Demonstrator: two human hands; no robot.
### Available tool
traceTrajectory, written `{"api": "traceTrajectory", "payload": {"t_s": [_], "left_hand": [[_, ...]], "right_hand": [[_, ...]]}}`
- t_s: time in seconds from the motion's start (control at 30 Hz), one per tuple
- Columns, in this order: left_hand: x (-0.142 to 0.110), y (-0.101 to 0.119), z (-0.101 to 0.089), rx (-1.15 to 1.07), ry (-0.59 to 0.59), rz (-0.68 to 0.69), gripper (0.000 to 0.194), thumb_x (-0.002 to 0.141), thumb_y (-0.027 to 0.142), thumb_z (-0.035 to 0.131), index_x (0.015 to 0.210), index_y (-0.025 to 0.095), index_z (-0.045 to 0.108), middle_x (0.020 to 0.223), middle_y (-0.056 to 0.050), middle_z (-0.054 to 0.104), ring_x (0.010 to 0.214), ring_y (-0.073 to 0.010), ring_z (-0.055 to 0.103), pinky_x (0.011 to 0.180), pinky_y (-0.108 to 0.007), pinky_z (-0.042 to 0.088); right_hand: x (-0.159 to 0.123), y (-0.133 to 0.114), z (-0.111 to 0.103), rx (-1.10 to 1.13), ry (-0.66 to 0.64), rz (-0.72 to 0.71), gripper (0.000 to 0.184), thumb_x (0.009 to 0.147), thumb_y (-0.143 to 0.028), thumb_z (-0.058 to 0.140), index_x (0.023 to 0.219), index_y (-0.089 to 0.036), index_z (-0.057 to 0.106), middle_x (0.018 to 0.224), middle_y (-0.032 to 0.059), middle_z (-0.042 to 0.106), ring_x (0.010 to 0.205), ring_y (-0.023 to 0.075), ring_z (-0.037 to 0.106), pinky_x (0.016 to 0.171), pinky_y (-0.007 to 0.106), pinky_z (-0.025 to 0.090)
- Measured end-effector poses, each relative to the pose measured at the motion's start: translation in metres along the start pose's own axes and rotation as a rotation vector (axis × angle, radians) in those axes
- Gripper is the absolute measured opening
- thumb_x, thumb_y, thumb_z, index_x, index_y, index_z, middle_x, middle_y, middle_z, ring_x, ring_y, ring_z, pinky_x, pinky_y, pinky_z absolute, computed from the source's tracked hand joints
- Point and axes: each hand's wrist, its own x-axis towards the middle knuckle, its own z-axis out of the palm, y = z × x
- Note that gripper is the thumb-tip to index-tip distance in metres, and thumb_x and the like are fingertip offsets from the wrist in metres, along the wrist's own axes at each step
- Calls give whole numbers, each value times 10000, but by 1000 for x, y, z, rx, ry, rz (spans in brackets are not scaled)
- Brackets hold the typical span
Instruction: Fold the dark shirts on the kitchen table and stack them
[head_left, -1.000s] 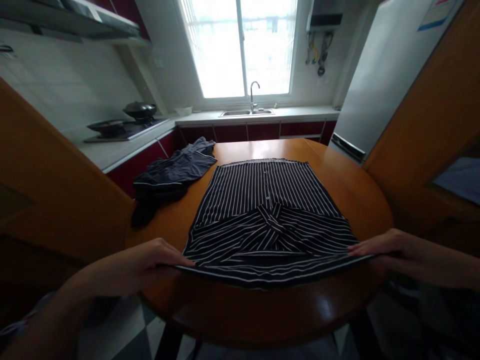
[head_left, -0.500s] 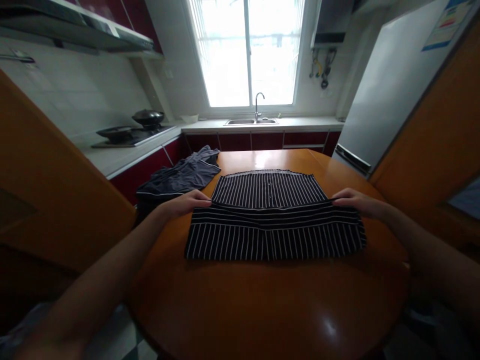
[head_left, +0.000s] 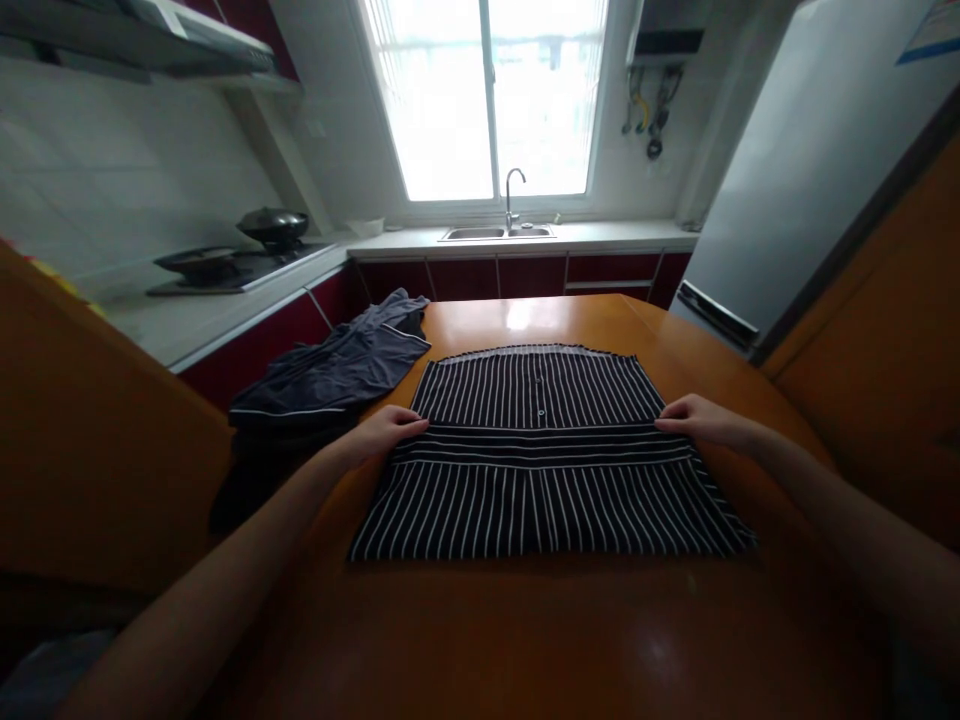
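Observation:
A black garment with white stripes (head_left: 540,510) lies spread on the wooden table (head_left: 480,640). Its stripes run lengthwise, apart from a band of crosswise stripes at the waist. Small buttons show on the upper part. My left hand (head_left: 386,430) pinches the left end of the waist band between thumb and fingers. At the right end of that band, my right hand (head_left: 694,418) pinches the cloth the same way. The lower part fans out toward me, its right corner slightly creased.
Dark grey clothes with white piping (head_left: 330,370) lie heaped at the table's left edge. Behind stand a counter with a sink (head_left: 495,233) and a stove with a wok (head_left: 272,225). A refrigerator (head_left: 787,180) is at the right.
Both hands have lowered the waist band nearer to me and onto the garment. The lower part now lies flatter and reaches further toward me. The view has shifted slightly.

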Motion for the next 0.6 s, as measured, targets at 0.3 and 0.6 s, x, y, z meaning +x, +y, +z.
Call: {"api": "traceTrajectory", "payload": {"t_s": [0.3,0.6], "left_hand": [[31,-2,8,435,190,167,536,737,708,572,643,192,681,760,-61,644,784,-238,607,744,-313,449],[41,-11,12,576,252,185,485,864,601,499,728,176,690,861,-88,635,872,-246,628,853,-330,479]], "right_hand": [[26,-5,8,-116,179,-20,406,720,-567,660,692,-167,723,688,50,694,669,198,601,629,309,439],[39,-2,8,-278,210,11,403,800,-564,624,727,-177,711,754,94,721,724,236,648,659,328,462]]}}
